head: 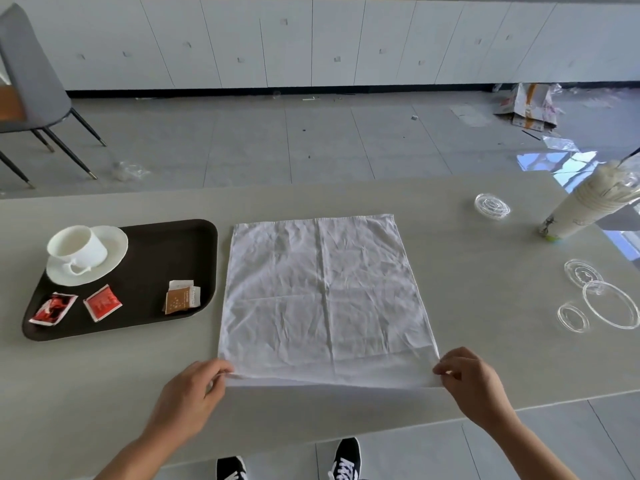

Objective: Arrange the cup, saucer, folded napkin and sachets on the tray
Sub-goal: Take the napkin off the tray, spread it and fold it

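Observation:
A white cloth napkin lies spread flat and creased on the table, right of the tray. My left hand pinches its near left corner and my right hand pinches its near right corner, with the near edge lifted slightly. On the dark brown tray a white cup stands on a white saucer at the far left. Two red sachets lie near the tray's front, and a brown sachet lies at its front right.
A stack of paper cups lies tilted at the far right of the pale table. Several clear plastic lids lie near it. A grey chair stands on the floor beyond the table's far left.

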### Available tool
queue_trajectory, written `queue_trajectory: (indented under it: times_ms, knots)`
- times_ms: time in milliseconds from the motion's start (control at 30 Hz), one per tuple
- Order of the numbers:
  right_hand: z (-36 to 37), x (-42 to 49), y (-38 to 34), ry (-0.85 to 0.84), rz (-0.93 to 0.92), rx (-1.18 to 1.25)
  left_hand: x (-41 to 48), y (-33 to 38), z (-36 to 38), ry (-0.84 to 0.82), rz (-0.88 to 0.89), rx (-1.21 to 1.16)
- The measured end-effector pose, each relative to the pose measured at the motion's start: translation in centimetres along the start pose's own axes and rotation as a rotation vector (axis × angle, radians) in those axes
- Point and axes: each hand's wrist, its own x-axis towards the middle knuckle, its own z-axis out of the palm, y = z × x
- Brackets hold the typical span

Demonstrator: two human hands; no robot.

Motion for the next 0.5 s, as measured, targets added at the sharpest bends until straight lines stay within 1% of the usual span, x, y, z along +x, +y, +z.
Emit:
queue_trajectory:
  times_ms: [100, 167, 267, 333, 400, 500]
  knots:
    - [-0.6, -0.5, -0.1, 0.057, -0.015, -0.01, -0.2, 0.1, 0.1, 0.003, -0.015, -0.039]
    - [-1.0, -0.6, -0.2, 0.065, -0.045, 0.024, -0.1, 0.4, 0.3, 0.032, -0.02, -0.105]
    - [-1.9, 0.0, -0.3, 0.038, 0.03, 0.145, 0.5, 0.8, 0.1, 0.085, -0.105, -0.268]
    - [-2.5, 0.6, -0.4, 0.022, 0.065, 0.183, 1.1, 1.1, 0.0, 0.106, -0.152, -0.348]
    - [-3.0, 1.1, -0.8, 0.002, 0.059, 0.2, 1.8, 1.5, -0.4, 0.139, -0.191, -0.404]
    - [-3.4, 2.1, -1.2, 0.042, -0.004, 0.183, 2.9, 2.0, -1.2, 0.203, -0.268, -0.47]
